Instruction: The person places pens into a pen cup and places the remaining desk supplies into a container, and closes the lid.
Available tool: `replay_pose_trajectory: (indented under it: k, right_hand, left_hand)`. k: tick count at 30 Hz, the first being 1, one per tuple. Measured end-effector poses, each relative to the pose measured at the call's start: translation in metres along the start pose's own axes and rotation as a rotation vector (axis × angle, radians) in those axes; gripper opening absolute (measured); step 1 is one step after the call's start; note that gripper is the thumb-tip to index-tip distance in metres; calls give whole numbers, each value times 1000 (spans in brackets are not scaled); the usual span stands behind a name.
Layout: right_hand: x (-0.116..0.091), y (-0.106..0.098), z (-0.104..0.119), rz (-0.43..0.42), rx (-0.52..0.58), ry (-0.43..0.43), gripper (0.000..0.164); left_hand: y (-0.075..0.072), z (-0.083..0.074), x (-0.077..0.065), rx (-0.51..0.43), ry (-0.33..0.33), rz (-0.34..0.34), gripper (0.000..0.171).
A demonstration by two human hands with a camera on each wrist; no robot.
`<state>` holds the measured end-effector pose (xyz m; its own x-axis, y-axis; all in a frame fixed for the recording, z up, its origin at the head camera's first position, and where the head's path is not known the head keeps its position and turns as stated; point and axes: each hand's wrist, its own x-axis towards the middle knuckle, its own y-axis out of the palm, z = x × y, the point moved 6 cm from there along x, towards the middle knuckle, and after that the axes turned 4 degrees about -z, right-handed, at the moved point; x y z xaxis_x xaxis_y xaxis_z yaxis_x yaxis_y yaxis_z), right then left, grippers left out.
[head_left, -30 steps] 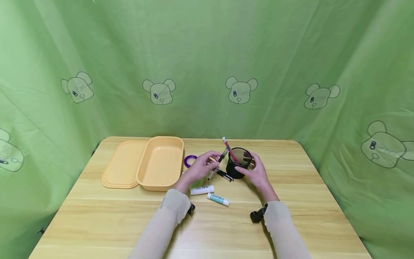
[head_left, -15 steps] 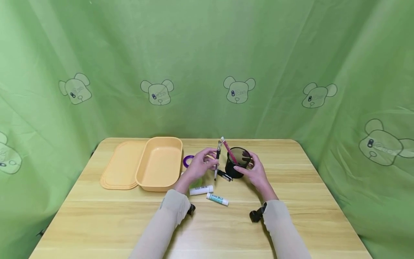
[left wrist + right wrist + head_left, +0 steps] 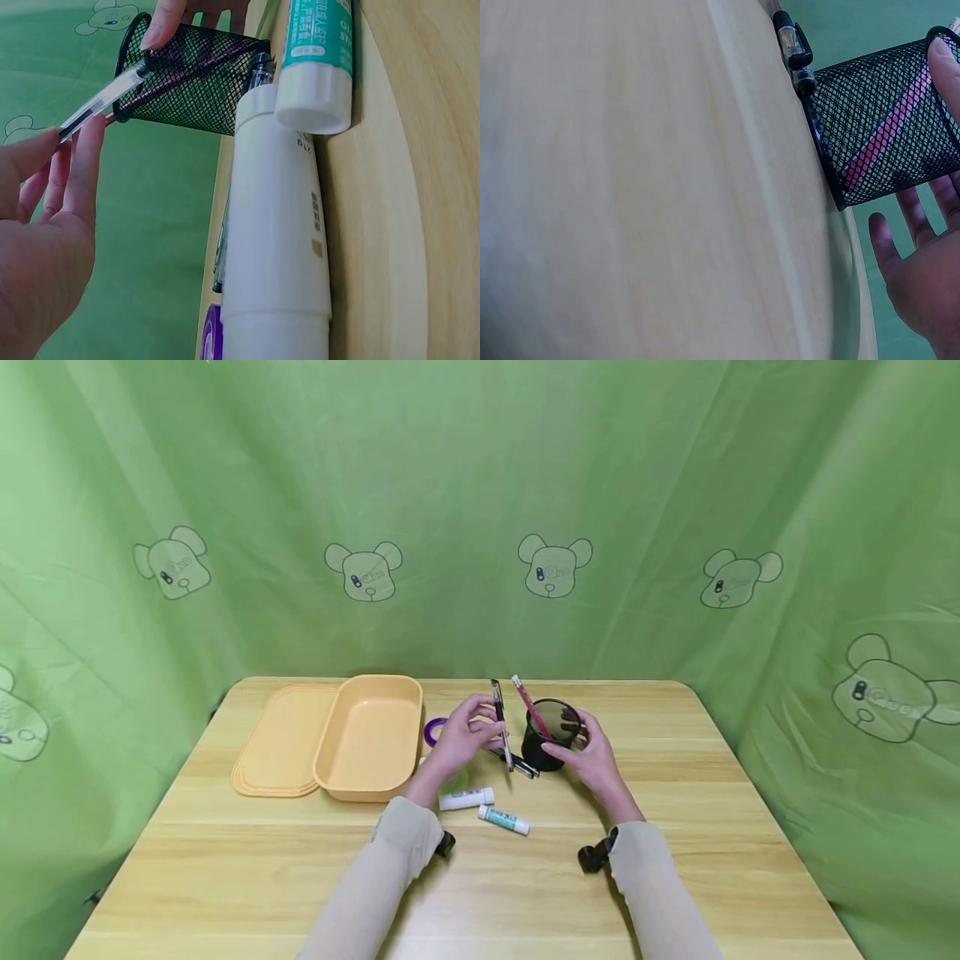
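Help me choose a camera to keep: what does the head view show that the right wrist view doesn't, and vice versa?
Only the head view: orange box, lid, white glue stick, green-labelled glue stick, purple tape.
Only the right wrist view: the pencil down to its lower end, through the mesh of the cup.
Both: the cup, part of the pencil, the right hand, black pens, the table and green curtain.

Reached forward, slanting inward, with left arm (image 3: 365, 889) and right arm (image 3: 660, 889)

Pinched with thumb (image 3: 34, 150) and fingers (image 3: 84, 165) of the left grip (image 3: 463, 739); curved thumb and fingers apart in the right grip (image 3: 595, 756).
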<state>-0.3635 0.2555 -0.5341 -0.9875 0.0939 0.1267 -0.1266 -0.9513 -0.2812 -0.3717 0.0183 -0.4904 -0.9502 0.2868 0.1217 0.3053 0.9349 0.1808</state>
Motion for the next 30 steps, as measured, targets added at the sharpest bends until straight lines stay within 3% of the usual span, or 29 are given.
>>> replay_pose_trajectory:
  k: [8,15,23,30]
  right_hand:
    - [-3,-1,11,24,9,4,89]
    - [-11,-1,28,39,6,12,89]
    - [0,0,2,18,14,14,88]
    - [3,0,-4,-1,-11,-12,88]
  left_hand:
    - [1,-1,2,-21,21,-53,47]
    - [6,-10,7,-28,85,-114,48]
    - [15,-19,16,-69,216,-156,38]
    - [20,-20,21,-119,263,-188,37]
